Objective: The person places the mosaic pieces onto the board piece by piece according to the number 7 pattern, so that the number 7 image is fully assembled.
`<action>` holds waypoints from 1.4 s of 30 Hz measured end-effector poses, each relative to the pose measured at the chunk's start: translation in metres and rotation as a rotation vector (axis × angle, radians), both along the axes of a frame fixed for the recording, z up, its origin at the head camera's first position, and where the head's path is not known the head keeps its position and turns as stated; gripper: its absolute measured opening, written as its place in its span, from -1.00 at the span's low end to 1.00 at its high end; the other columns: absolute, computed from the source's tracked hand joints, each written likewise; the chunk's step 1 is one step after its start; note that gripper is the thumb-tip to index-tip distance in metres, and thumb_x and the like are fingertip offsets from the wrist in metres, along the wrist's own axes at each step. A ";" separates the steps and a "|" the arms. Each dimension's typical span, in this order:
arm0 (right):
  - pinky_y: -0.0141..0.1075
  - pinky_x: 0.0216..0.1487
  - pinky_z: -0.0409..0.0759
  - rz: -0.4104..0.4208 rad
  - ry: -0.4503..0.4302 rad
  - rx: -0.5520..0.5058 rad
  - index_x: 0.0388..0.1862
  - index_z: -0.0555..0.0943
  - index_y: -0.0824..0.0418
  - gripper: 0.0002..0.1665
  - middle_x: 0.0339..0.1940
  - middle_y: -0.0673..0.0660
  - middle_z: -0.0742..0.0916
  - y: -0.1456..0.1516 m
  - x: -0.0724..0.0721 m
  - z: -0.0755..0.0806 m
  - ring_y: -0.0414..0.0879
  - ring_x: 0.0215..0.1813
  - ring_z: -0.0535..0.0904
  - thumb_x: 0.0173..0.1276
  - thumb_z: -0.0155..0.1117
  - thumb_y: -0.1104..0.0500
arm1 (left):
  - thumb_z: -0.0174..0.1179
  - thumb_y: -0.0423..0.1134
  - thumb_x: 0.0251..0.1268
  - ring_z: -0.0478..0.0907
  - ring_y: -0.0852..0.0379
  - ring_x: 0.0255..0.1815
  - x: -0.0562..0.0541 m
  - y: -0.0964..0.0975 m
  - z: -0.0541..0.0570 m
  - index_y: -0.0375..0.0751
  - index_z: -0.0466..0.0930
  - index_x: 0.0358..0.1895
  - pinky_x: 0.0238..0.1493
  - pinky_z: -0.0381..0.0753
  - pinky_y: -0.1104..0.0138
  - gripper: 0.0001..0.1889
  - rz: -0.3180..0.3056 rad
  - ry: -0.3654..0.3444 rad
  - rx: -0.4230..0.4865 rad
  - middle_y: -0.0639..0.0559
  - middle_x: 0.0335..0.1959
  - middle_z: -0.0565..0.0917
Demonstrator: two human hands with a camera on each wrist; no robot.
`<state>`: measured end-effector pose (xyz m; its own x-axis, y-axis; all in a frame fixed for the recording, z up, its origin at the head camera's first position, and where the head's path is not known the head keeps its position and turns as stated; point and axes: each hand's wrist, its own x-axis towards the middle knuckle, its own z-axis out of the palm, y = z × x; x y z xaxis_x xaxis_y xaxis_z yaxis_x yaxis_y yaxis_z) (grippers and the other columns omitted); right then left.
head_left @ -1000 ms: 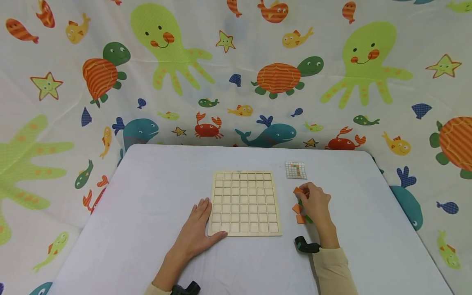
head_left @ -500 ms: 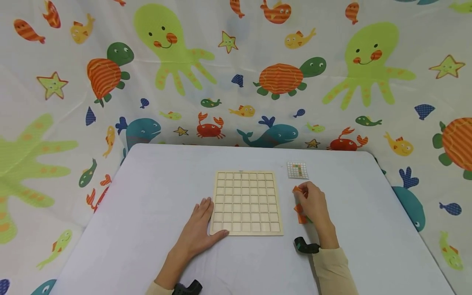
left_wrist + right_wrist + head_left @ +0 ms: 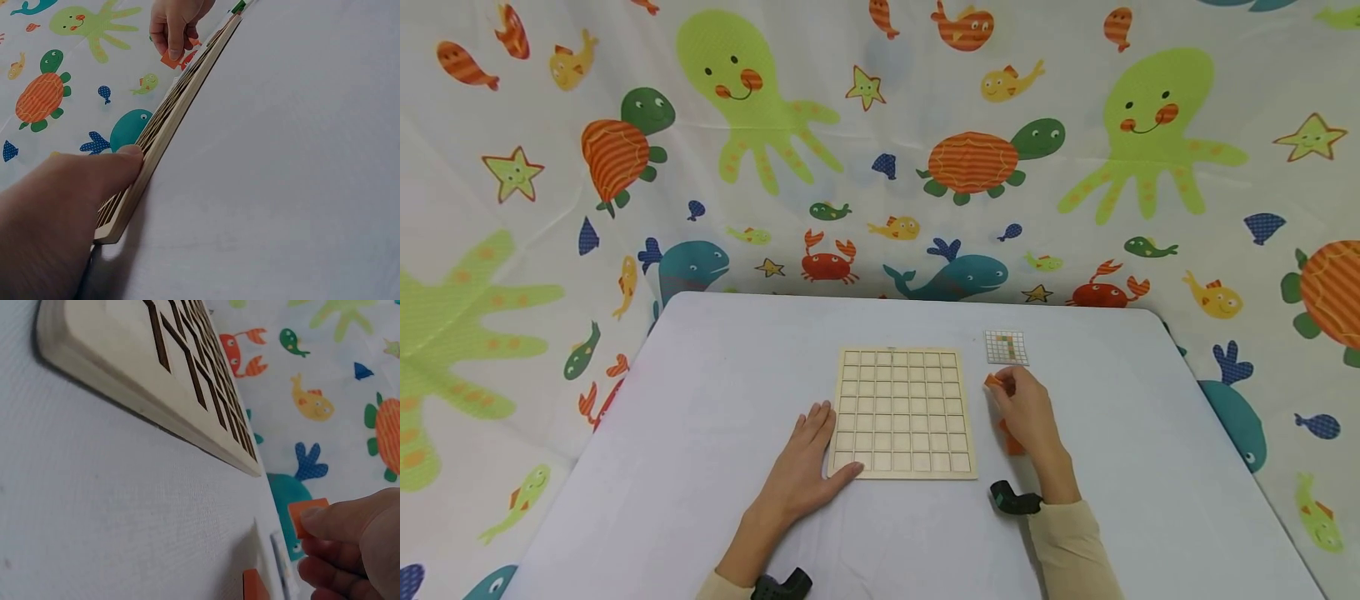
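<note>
R hand [image 3: 1028,408] pinches orange tile [image 3: 295,517]; L hand [image 3: 805,458] at grid board [image 3: 902,414]

And it's the R hand w/ the action: thumb & fingers curled, the orange tile gripped at the tips, sticking out on the side toward the L hand. R wrist view has it looking raised off the tbl [image 3: 722,375], thumb across its face. The tile's near the board but apart from it, on the R hand's side.

Over to the L hand: nothing gripped, fingers stretched out along the board's outer side, touching; thumb reaching straight over the near corner, tip on the rim. The board, pale & marked out in squares, lies flat btwn the two hands.

Just beyond the R hand: a small pattern card [image 3: 1007,347], gridded, w/ a few orange & green squares. On the wearer's side of the R hand's fingertips, more loose orange tiles [image 3: 1015,447] lie on the tbl, partly hidden by that hand, so exact no. unclear. L wrist view catches a bit of a green piece [image 3: 239,7] too, past the board's near edge as seen from the L hand.

Black wrist cam [image 3: 1015,500] on the R wrist, tan sleeve [image 3: 1071,546] behind it. Well beyond both hands, a sea-animal curtain [image 3: 880,83].
</note>
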<state>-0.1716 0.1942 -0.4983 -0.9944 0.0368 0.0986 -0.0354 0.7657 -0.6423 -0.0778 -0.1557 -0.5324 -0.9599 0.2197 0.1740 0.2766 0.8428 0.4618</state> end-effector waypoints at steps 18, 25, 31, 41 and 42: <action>-0.15 -0.13 0.62 0.090 0.097 -0.018 -0.01 0.57 0.34 -0.75 -0.16 0.26 0.70 -0.021 -0.011 0.010 0.06 -0.15 0.60 0.41 0.31 0.24 | 0.31 0.24 0.16 0.13 -0.16 0.62 0.000 0.000 -0.002 -0.44 0.24 0.48 0.60 0.12 -0.02 0.00 0.005 0.010 -0.004 -0.26 0.56 0.24; -0.23 -0.20 0.61 0.124 0.094 -0.042 -0.04 0.58 0.34 -0.78 -0.19 0.24 0.71 -0.033 -0.015 0.013 0.04 -0.18 0.60 0.40 0.31 0.26 | 0.29 0.29 0.15 0.05 -0.09 0.65 0.000 0.000 -0.002 -0.40 0.18 0.52 0.65 0.04 0.05 0.04 0.007 -0.026 0.001 -0.21 0.59 0.19; -0.22 -0.17 0.63 0.142 0.063 -0.036 -0.02 0.58 0.32 -0.77 -0.16 0.24 0.71 -0.044 -0.019 0.014 0.02 -0.17 0.60 0.42 0.30 0.23 | 0.27 0.28 0.18 0.04 -0.09 0.65 -0.001 0.000 0.000 -0.41 0.17 0.52 0.65 0.04 0.04 0.03 0.004 -0.030 -0.004 -0.22 0.59 0.18; -0.23 -0.17 0.65 0.190 0.057 -0.047 -0.01 0.57 0.31 -0.76 -0.17 0.20 0.70 -0.058 -0.020 0.011 -0.01 -0.19 0.59 0.45 0.28 0.19 | 0.30 0.25 0.17 0.10 -0.16 0.63 0.000 0.000 0.000 -0.42 0.21 0.50 0.61 0.11 -0.02 0.01 0.003 -0.004 -0.003 -0.25 0.57 0.23; -0.22 -0.16 0.65 0.195 0.061 -0.047 -0.01 0.57 0.31 -0.76 -0.17 0.20 0.70 -0.059 -0.020 0.011 -0.02 -0.19 0.59 0.45 0.28 0.19 | 0.30 0.25 0.17 0.10 -0.16 0.63 0.000 0.000 0.000 -0.42 0.21 0.50 0.61 0.11 -0.02 0.01 0.003 -0.002 -0.003 -0.25 0.57 0.23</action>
